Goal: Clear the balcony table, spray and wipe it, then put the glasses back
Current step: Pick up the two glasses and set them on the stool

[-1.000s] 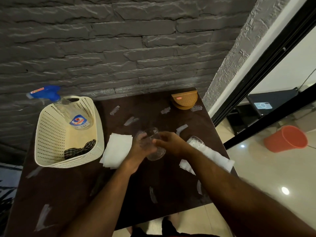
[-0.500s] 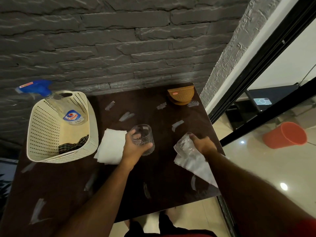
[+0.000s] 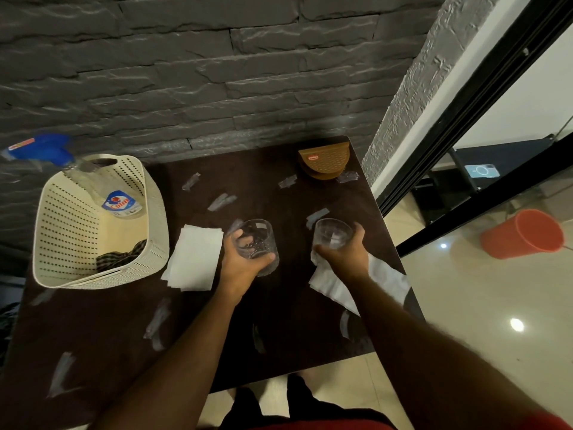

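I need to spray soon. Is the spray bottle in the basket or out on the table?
In the basket: the spray bottle leans inside the cream basket, blue trigger head poking over its far rim.

Only one thing was properly readable: "Colin" in red letters on the blue and white label of the clear spray bottle (image 3: 119, 203), which leaned in the cream basket (image 3: 62, 231) at the far left of the worktop (image 3: 279, 305). The brown holder (image 3: 325, 161) at the far right corner had a small red sticker with white writing, too tiny to make out. The red and white tag on the bottle's blue trigger head (image 3: 43, 148) was blurred too.
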{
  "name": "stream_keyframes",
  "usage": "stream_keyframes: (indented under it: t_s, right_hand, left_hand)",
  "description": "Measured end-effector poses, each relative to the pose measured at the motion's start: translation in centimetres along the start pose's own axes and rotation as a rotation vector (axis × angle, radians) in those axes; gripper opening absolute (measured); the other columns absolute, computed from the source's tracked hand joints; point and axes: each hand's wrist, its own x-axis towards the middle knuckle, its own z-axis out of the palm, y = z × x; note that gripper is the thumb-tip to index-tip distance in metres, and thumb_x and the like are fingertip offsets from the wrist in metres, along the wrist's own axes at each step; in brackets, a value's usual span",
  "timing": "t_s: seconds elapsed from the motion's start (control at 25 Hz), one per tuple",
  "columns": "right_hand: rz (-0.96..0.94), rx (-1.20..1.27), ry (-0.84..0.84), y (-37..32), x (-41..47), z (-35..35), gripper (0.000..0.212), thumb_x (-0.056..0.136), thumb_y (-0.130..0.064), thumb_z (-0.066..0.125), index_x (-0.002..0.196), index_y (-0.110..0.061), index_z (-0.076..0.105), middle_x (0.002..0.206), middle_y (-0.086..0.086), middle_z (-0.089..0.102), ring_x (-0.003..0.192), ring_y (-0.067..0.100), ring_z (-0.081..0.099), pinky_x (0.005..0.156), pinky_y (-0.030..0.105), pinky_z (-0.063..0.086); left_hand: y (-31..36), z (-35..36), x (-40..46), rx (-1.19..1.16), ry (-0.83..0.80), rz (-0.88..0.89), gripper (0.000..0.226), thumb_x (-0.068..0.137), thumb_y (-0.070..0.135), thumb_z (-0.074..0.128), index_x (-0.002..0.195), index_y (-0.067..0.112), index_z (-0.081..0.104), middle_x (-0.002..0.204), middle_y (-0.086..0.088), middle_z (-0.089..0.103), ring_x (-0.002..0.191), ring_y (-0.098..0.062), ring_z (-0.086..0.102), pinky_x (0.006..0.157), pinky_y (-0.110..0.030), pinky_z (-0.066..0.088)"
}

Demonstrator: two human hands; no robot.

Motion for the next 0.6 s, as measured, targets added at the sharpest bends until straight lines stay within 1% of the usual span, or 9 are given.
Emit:
stream_keyframes:
  t_s: [0.04,0.08,0.16,0.24,0.28,0.36,0.44,0.48,0.6]
  right_hand:
    - [-0.060,-0.002,0.000,0.4,-0.4,0.0,0.106,0.066,-0.031,0.086,0.149,-0.021,0.021,0.137,0.004,0.055,0.119,0.022,0.056,0.098,0.036,0.050]
    - [-0.105,-0.026,-0.007,1.0,-0.7,0.0,0.105,0.065,-0.030,0.086,0.148,-0.023,0.023,0.137,0.002,0.055,0.123,0.022,0.055,0.100,0.037,0.049]
    - [-0.164,-0.075,-0.013,2.5,-1.4,-0.2,0.090,0.065,-0.028,0.085,0.139,-0.026,0.034,0.129,-0.002,0.058,0.120,0.021,0.057,0.094,0.036,0.052]
    - [-0.176,-0.071,-0.004,3.7,-1.9,-0.7,0.084,0.065,-0.027,0.086,0.134,-0.025,0.037,0.127,-0.001,0.057,0.117,0.020,0.057,0.089,0.033,0.051]
    - [-0.176,-0.056,-0.009,4.1,-2.0,-0.9,0.087,0.065,-0.027,0.087,0.135,-0.024,0.037,0.129,-0.001,0.056,0.118,0.019,0.056,0.089,0.032,0.050]
    - [-0.159,-0.027,-0.040,4.3,-1.8,-1.4,0.098,0.061,-0.028,0.090,0.140,-0.023,0.032,0.133,-0.002,0.053,0.121,0.017,0.052,0.092,0.030,0.048]
    - [-0.137,-0.007,-0.070,4.2,-1.3,-1.6,0.109,0.057,-0.030,0.093,0.145,-0.023,0.027,0.135,-0.002,0.050,0.123,0.017,0.050,0.096,0.032,0.047]
    - [-0.134,-0.009,-0.080,4.1,-1.2,-1.6,0.107,0.058,-0.030,0.093,0.144,-0.022,0.028,0.132,-0.002,0.051,0.121,0.018,0.051,0.093,0.032,0.048]
    - [-0.142,-0.030,-0.079,3.8,-1.3,-1.7,0.086,0.062,-0.027,0.090,0.131,-0.021,0.039,0.116,-0.003,0.056,0.113,0.023,0.058,0.079,0.028,0.047]
  left_hand:
    - [0.0,0.1,0.0,0.011,0.007,-0.004,0.100,0.054,0.029,0.091,0.135,0.031,0.033,0.122,0.012,0.053,0.116,-0.013,0.054,0.100,-0.041,0.048]
    - [0.0,0.1,0.1,0.019,0.012,-0.004,0.100,0.054,0.028,0.091,0.136,0.031,0.033,0.122,0.012,0.053,0.116,-0.013,0.053,0.100,-0.040,0.048]
    - [-0.2,0.1,0.0,0.024,0.017,-0.008,0.101,0.054,0.028,0.092,0.136,0.031,0.032,0.125,0.010,0.052,0.117,-0.015,0.053,0.099,-0.040,0.049]
    - [-0.4,0.0,-0.3,0.021,0.024,-0.012,0.099,0.055,0.027,0.092,0.135,0.031,0.033,0.125,0.009,0.053,0.116,-0.015,0.054,0.098,-0.038,0.049]
    - [-0.6,0.0,-0.6,0.021,0.036,-0.007,0.098,0.055,0.026,0.092,0.134,0.031,0.034,0.125,0.009,0.053,0.116,-0.015,0.055,0.097,-0.036,0.050]
    - [-0.8,-0.1,-1.2,0.033,0.059,0.002,0.099,0.054,0.028,0.092,0.134,0.031,0.034,0.125,0.009,0.054,0.115,-0.014,0.055,0.097,-0.035,0.050]
    - [-1.0,-0.1,-1.9,0.050,0.075,0.014,0.104,0.050,0.033,0.093,0.135,0.031,0.033,0.127,0.009,0.053,0.116,-0.013,0.054,0.099,-0.035,0.049]
    - [-1.2,-0.1,-2.2,0.050,0.086,0.025,0.105,0.048,0.036,0.093,0.135,0.031,0.033,0.126,0.009,0.054,0.116,-0.013,0.054,0.099,-0.035,0.049]
    - [-1.6,-0.3,-3.6,0.053,0.121,0.076,0.102,0.048,0.034,0.093,0.133,0.031,0.036,0.125,0.007,0.055,0.117,-0.014,0.054,0.098,-0.034,0.050]
